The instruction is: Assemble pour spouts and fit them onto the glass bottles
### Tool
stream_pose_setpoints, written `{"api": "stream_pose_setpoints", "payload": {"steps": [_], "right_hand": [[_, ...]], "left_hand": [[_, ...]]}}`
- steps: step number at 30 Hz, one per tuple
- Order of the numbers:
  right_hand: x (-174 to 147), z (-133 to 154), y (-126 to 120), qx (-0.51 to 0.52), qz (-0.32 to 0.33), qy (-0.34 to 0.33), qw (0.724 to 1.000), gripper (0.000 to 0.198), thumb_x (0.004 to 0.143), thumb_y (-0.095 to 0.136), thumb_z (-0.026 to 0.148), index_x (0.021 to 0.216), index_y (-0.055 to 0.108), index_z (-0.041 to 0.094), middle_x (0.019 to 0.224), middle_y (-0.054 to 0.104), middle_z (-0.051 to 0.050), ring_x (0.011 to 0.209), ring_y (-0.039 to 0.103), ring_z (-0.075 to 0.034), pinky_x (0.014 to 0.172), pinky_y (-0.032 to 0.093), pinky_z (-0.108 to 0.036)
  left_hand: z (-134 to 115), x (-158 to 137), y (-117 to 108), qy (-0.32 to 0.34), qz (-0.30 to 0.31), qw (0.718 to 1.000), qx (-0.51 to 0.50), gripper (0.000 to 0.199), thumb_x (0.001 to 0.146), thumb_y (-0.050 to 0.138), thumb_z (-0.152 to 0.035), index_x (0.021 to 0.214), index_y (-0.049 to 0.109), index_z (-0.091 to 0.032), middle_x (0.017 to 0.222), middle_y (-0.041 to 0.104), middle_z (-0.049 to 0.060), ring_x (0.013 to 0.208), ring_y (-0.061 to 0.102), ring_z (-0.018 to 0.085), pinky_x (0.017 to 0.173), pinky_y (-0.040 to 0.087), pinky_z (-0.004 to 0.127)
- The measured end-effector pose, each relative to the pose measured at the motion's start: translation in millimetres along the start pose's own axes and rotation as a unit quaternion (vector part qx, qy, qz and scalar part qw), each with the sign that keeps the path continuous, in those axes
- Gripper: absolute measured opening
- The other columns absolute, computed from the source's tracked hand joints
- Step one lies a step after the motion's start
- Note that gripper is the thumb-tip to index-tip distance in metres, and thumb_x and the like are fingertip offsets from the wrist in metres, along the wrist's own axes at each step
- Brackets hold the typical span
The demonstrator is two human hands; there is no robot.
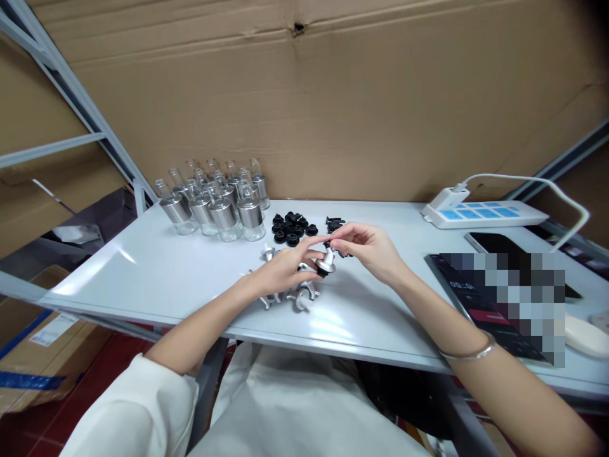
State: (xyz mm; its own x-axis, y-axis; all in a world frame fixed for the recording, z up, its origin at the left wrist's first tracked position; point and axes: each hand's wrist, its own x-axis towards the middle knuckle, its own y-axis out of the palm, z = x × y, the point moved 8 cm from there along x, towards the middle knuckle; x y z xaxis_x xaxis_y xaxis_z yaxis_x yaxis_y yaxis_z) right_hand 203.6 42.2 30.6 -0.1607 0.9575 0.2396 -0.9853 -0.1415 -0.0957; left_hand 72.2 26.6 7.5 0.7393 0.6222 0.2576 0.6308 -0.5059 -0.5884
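Above the table, my left hand [285,266] is closed on a silver pour spout [327,261] with a black stopper at its base. The spout is tilted, its narrow end up and to the right. My right hand [368,251] pinches a small black part [327,244] at that narrow end. More silver pour spouts [303,298] lie on the table below my left hand, which partly hides them. Several black ribbed stoppers [292,228] are heaped beyond the hands. Just behind my right fingers is a pile of small black pieces [335,222], partly covered.
Several glass bottles with metal sleeves [223,212] stand at the back left of the white table [157,273]. A power strip [480,214] with a plugged-in charger, a phone [499,244] and a tablet-like screen [466,285] lie on the right. A cardboard wall [333,114] closes the back.
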Motion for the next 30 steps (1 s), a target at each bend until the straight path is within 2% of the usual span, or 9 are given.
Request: {"api": "stream_pose_setpoints", "payload": {"steps": [9, 11, 14, 17, 23, 26, 30], "right_hand": [[-0.9, 2.7, -3.5, 0.012, -0.005, -0.02, 1.0, 0.03, 0.062, 0.078, 0.047, 0.066, 0.067, 0.019, 0.056, 0.058, 0.001, 0.051, 0.049, -0.01, 0.051, 0.044, -0.026], [-2.0, 4.7, -5.2, 0.006, -0.01, -0.042, 0.999, 0.03, 0.069, 0.073, 0.05, 0.072, 0.071, 0.02, 0.061, 0.061, 0.0, 0.055, 0.053, -0.011, 0.055, 0.047, -0.028], [-5.7, 12.1, -5.1, -0.033, -0.009, -0.107, 0.994, 0.033, 0.072, 0.072, 0.047, 0.095, 0.074, 0.023, 0.084, 0.067, -0.005, 0.071, 0.06, -0.015, 0.066, 0.052, -0.031], [-11.7, 21.6, -1.3, -0.139, -0.011, -0.189, 0.972, 0.043, 0.07, 0.075, 0.042, 0.109, 0.071, 0.025, 0.097, 0.068, -0.007, 0.078, 0.061, -0.018, 0.071, 0.053, -0.035], [-21.6, 34.2, 3.9, -0.264, -0.025, -0.311, 0.913, 0.045, 0.075, 0.071, 0.043, 0.115, 0.069, 0.023, 0.092, 0.07, -0.009, 0.076, 0.063, -0.019, 0.068, 0.055, -0.034], [-23.0, 35.8, 3.8, -0.297, -0.029, -0.333, 0.895, 0.046, 0.073, 0.072, 0.045, 0.112, 0.07, 0.022, 0.088, 0.071, -0.009, 0.071, 0.064, -0.018, 0.066, 0.055, -0.033], [-24.0, 37.8, 4.9, -0.309, -0.029, -0.342, 0.887, 0.038, 0.077, 0.068, 0.046, 0.106, 0.072, 0.022, 0.082, 0.072, -0.008, 0.065, 0.064, -0.017, 0.062, 0.055, -0.032]], "left_hand": [[0.8, 0.0, -1.7, 0.004, -0.012, 1.0, -0.01, 0.067, 0.083, 0.061, -0.028, 0.142, 0.029, -0.027, 0.123, 0.062, 0.009, 0.108, 0.065, 0.022, 0.095, 0.05, 0.035], [0.4, 0.3, -5.3, 0.01, -0.032, 0.999, -0.033, 0.066, 0.083, 0.061, -0.027, 0.141, 0.031, -0.026, 0.122, 0.063, 0.009, 0.103, 0.067, 0.021, 0.093, 0.051, 0.034], [2.1, 0.6, -14.4, 0.013, -0.084, 0.992, -0.098, 0.066, 0.081, 0.063, -0.025, 0.14, 0.034, -0.026, 0.12, 0.063, 0.009, 0.092, 0.07, 0.018, 0.087, 0.054, 0.031], [5.3, 0.8, -19.8, 0.007, -0.113, 0.983, -0.147, 0.067, 0.078, 0.065, -0.023, 0.139, 0.036, -0.026, 0.119, 0.062, 0.008, 0.086, 0.07, 0.016, 0.082, 0.055, 0.029], [5.0, 0.7, -19.1, -0.001, -0.111, 0.982, -0.155, 0.068, 0.077, 0.067, -0.021, 0.138, 0.038, -0.025, 0.116, 0.064, 0.009, 0.092, 0.068, 0.017, 0.083, 0.055, 0.029], [5.5, 0.1, -17.8, -0.012, -0.107, 0.983, -0.148, 0.067, 0.077, 0.066, -0.02, 0.138, 0.039, -0.026, 0.116, 0.065, 0.008, 0.093, 0.068, 0.018, 0.082, 0.055, 0.029], [7.2, -0.6, -18.1, -0.02, -0.111, 0.983, -0.146, 0.067, 0.077, 0.066, -0.021, 0.138, 0.039, -0.025, 0.116, 0.064, 0.008, 0.09, 0.068, 0.017, 0.08, 0.055, 0.029]]}}
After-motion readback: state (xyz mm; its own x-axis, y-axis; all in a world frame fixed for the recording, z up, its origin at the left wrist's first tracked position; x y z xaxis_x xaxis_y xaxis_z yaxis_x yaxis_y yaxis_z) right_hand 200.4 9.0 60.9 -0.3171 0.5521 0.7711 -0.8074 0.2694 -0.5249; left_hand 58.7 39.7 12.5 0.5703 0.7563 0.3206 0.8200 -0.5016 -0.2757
